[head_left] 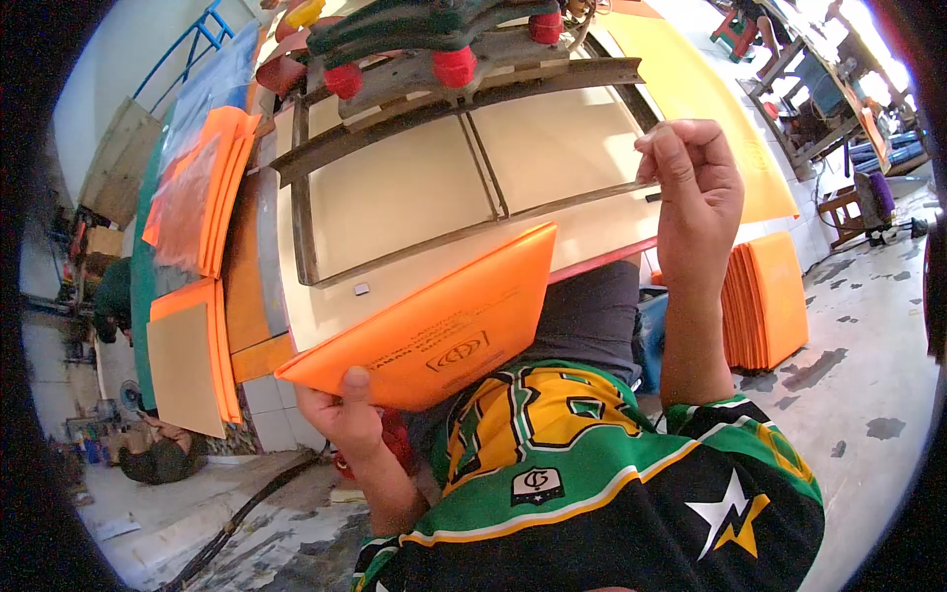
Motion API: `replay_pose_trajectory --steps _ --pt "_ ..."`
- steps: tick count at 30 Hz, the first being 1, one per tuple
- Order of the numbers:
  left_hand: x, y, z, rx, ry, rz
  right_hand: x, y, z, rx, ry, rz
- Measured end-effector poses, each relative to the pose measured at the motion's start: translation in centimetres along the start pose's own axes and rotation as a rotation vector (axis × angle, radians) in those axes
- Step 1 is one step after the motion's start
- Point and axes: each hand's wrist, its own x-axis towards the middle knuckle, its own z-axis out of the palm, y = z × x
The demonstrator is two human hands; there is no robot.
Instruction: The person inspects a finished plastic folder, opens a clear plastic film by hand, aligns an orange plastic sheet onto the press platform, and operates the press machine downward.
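Observation:
My left hand (pixel 343 412) grips the lower left corner of an orange folder (pixel 464 321) with black printing, thumb on its front face. The folder is tilted above my lap, by the near edge of the work table. My right hand (pixel 692 178) is raised over the right side of the table, with thumb and fingers pinched together. Whatever the pinch may hold is too small to make out. Beneath and beyond the hands, a dark metal frame (pixel 498 212) lies on a cream sheet (pixel 395 187). A small white piece (pixel 362 289) rests near the frame's front edge.
A dark green machine part (pixel 395 35) with red knobs (pixel 455 68) stands over the frame. Orange folders (pixel 212 187) and a brown board (pixel 187 370) lie at left. A thick stack of orange folders (pixel 764 301) stands at right, below a yellow sheet (pixel 691 89). Another person (pixel 163 449) is at far left.

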Motion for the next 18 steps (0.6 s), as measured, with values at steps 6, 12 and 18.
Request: replay_pose_trajectory --steps 6,12,18 --pt "2.3 1.6 -3.6 -0.204 0.112 0.023 -1.1 1.0 -1.3 0.254 -0.205 0.292" --pt "3.6 3.5 -5.2 -0.493 0.444 0.042 -2.5 1.6 -2.4 0.34 -0.497 0.476" --pt "3.6 2.7 -4.4 -0.708 0.519 0.027 -4.9 1.3 0.9 0.309 -0.825 0.435"
